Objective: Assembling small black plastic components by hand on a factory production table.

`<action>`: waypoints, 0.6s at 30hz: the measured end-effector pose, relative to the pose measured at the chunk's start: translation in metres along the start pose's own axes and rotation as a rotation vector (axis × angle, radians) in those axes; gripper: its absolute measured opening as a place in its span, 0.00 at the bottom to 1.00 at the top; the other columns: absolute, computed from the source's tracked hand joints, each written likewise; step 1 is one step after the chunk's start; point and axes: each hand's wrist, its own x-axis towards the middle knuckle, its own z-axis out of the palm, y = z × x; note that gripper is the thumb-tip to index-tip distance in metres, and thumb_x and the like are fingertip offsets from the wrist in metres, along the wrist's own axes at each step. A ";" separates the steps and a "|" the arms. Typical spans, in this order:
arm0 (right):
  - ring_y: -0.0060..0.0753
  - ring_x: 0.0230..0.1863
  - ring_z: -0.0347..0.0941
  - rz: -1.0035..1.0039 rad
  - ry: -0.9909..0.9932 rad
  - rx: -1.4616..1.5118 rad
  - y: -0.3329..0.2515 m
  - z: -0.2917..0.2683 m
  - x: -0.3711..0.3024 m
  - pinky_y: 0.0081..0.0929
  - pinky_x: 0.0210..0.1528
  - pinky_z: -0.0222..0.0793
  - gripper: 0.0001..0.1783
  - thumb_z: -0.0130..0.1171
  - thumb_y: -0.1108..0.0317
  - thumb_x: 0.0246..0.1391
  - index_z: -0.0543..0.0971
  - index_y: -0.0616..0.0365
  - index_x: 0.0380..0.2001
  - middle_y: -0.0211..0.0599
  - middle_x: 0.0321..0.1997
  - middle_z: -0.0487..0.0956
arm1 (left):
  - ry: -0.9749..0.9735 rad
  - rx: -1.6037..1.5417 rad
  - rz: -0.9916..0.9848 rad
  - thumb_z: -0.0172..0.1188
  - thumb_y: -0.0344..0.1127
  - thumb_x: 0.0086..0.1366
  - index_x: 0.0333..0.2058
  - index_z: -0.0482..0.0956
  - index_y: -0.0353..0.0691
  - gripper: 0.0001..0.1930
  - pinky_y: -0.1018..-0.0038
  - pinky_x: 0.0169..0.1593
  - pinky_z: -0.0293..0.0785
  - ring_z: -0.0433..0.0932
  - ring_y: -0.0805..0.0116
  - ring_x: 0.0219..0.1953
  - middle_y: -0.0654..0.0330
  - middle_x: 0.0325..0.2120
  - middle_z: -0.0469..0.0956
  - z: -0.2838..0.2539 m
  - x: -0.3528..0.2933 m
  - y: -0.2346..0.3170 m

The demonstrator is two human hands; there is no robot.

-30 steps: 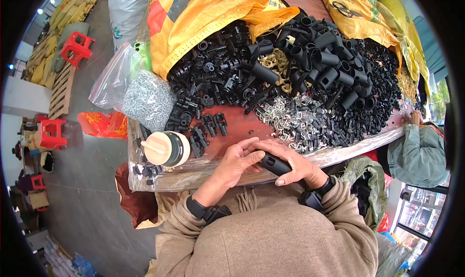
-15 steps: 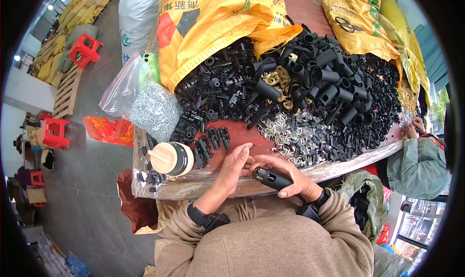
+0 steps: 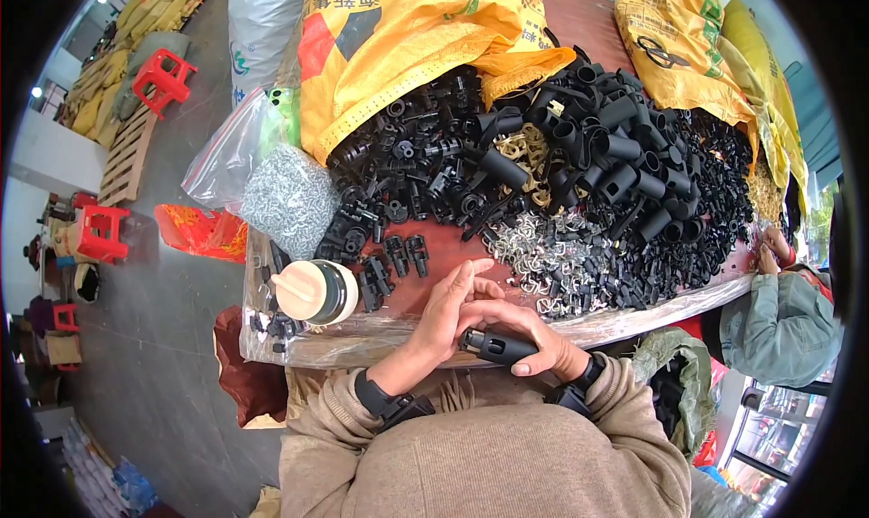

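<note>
My right hand (image 3: 534,330) wraps round a short black plastic tube (image 3: 509,348) with a cut-out in its side. A dark fitting sits in the tube's left end. My left hand (image 3: 441,316) is close against the right hand's fingers, its own fingers stretched out and partly hidden behind them; I see nothing held in it. Beyond both hands lies a heap of small silvery metal clips (image 3: 548,257). Farther back are piled black tubes (image 3: 621,147) and black moulded parts (image 3: 412,160). Several loose black parts (image 3: 396,257) stand on the reddish table (image 3: 453,243).
A lidded jar (image 3: 317,292) stands at the table's left front, by a clear bag of screws (image 3: 288,201). Yellow woven sacks (image 3: 407,38) lie at the back, scissors (image 3: 659,53) on one. A person (image 3: 783,323) works at the right. Red stools (image 3: 101,235) stand on the floor.
My left hand has slid right, its fingers now farther behind the right hand's. The tube has shifted slightly left and lower with my right hand, and lies more level.
</note>
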 end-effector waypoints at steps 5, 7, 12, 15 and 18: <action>0.32 0.49 0.62 0.009 0.012 0.066 0.001 -0.003 0.002 0.28 0.55 0.52 0.47 0.60 0.50 0.33 0.56 0.65 0.54 0.40 0.48 0.67 | 0.006 0.010 -0.023 0.36 0.56 0.62 0.49 0.61 0.35 0.29 0.81 0.28 0.65 0.70 0.75 0.28 0.56 0.31 0.71 -0.001 0.004 0.001; 0.31 0.50 0.62 0.008 0.011 0.063 0.001 -0.007 0.002 0.28 0.55 0.52 0.46 0.60 0.51 0.33 0.57 0.65 0.54 0.40 0.48 0.67 | 0.017 0.004 -0.032 0.36 0.56 0.62 0.49 0.61 0.35 0.29 0.81 0.29 0.66 0.70 0.75 0.29 0.56 0.31 0.71 0.002 0.005 0.003; 0.31 0.50 0.62 -0.007 -0.006 0.069 -0.002 -0.017 -0.003 0.28 0.55 0.52 0.46 0.60 0.52 0.32 0.57 0.65 0.54 0.40 0.48 0.67 | 0.031 0.000 -0.036 0.36 0.57 0.62 0.49 0.61 0.34 0.30 0.80 0.31 0.68 0.71 0.73 0.30 0.56 0.31 0.71 0.009 0.012 -0.002; 0.31 0.49 0.63 -0.033 -0.033 0.004 -0.004 -0.024 -0.007 0.27 0.55 0.52 0.45 0.59 0.53 0.32 0.58 0.65 0.53 0.39 0.48 0.67 | 0.043 -0.028 -0.040 0.36 0.57 0.62 0.49 0.61 0.34 0.30 0.79 0.32 0.69 0.72 0.72 0.30 0.56 0.31 0.71 0.013 0.016 -0.007; 0.31 0.49 0.63 -0.053 -0.023 -0.003 -0.004 -0.029 -0.012 0.27 0.54 0.53 0.44 0.59 0.53 0.32 0.59 0.65 0.52 0.39 0.48 0.67 | 0.055 -0.043 -0.043 0.36 0.57 0.62 0.49 0.61 0.34 0.30 0.80 0.31 0.68 0.72 0.73 0.30 0.57 0.30 0.71 0.021 0.020 -0.009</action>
